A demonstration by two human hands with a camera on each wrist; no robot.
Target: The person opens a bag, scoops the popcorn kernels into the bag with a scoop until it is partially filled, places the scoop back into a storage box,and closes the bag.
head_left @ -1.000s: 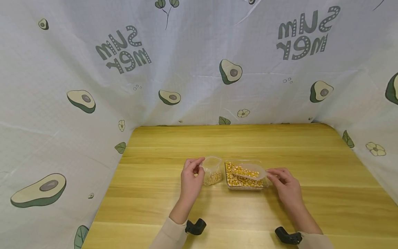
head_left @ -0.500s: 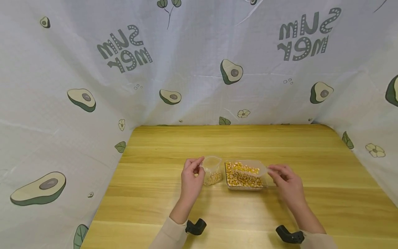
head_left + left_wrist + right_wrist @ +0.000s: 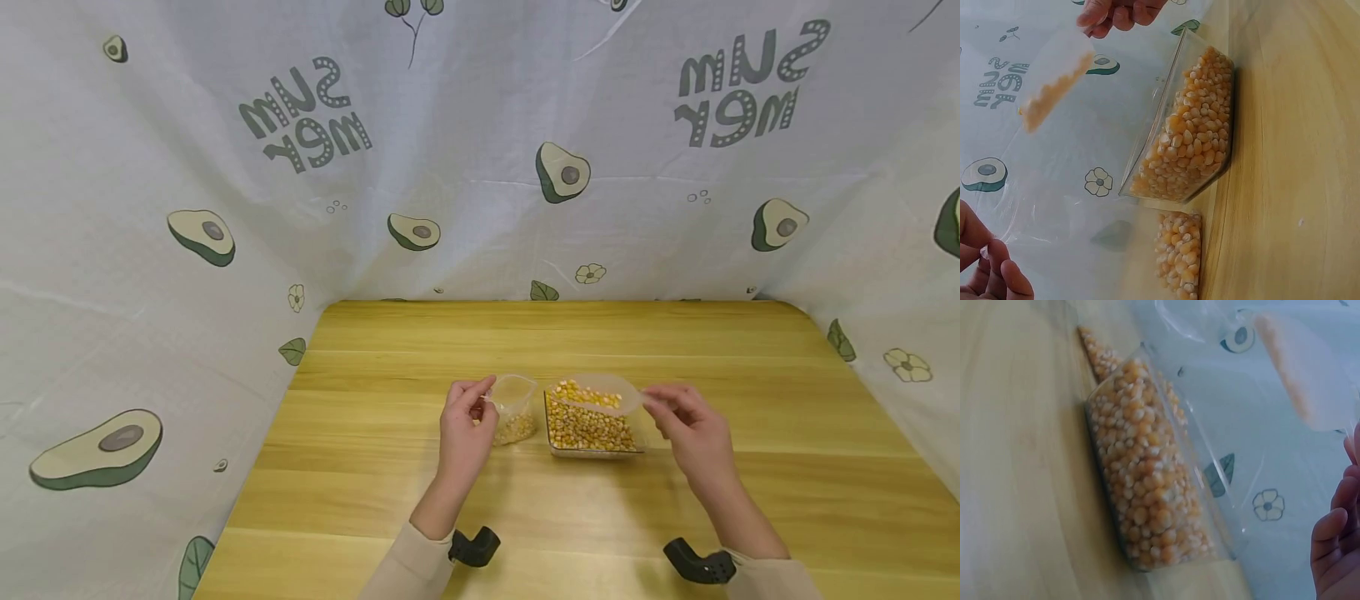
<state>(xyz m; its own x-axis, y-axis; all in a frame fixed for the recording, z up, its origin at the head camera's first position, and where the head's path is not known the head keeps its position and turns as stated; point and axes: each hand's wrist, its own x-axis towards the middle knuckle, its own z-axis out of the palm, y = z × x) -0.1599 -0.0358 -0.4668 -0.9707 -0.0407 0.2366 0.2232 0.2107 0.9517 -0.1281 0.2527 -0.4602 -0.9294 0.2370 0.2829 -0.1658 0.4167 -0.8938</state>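
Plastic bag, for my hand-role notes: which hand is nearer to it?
Left: the left hand pinches the plastic bag at its mouth; the right hand is past the container, holding the scoop.

bag (image 3: 514, 407) left of container (image 3: 596, 454) | scoop (image 3: 627, 392) above container | corn (image 3: 588, 429) in all

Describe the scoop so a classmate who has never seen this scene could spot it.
On the wood-grain table, find the clear rectangular container of corn kernels. Above it, the right hand holds the scoop by one end. Unlike the container and the clear bag beside it, the scoop is cloudy white and held off the table.
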